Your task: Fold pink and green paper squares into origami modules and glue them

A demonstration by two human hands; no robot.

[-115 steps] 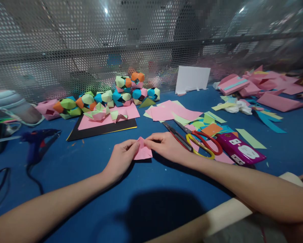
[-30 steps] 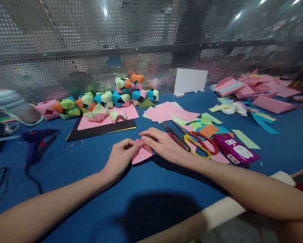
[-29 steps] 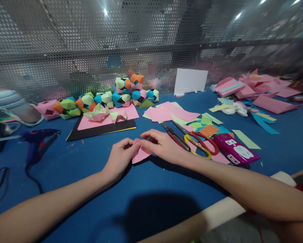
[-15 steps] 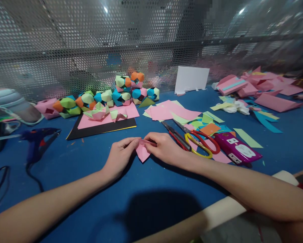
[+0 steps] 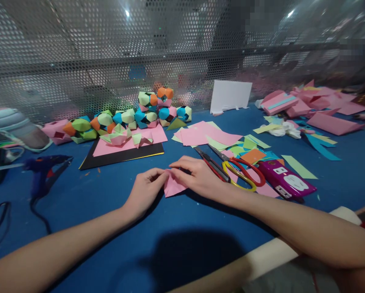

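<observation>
A small folded pink paper piece (image 5: 172, 188) lies on the blue table (image 5: 185, 228) between my hands. My left hand (image 5: 145, 191) pinches its left edge with curled fingers. My right hand (image 5: 197, 176) presses on its upper right part, fingers closed over the fold. Just right of my right hand lie scissors with red and yellow handles (image 5: 235, 171).
A purple power strip (image 5: 286, 180) sits right of the scissors. Loose pink, green and orange sheets (image 5: 206, 135) lie behind. Colourful paper balls (image 5: 145, 112) and a black card with pink paper (image 5: 124, 151) stand at the back. A blue glue gun (image 5: 44, 167) lies left. A perforated metal screen (image 5: 109, 61) closes the far side.
The pink piece has been turned and pressed flat again; its point now aims down and right. Both hands have stayed on it in much the same spot.
</observation>
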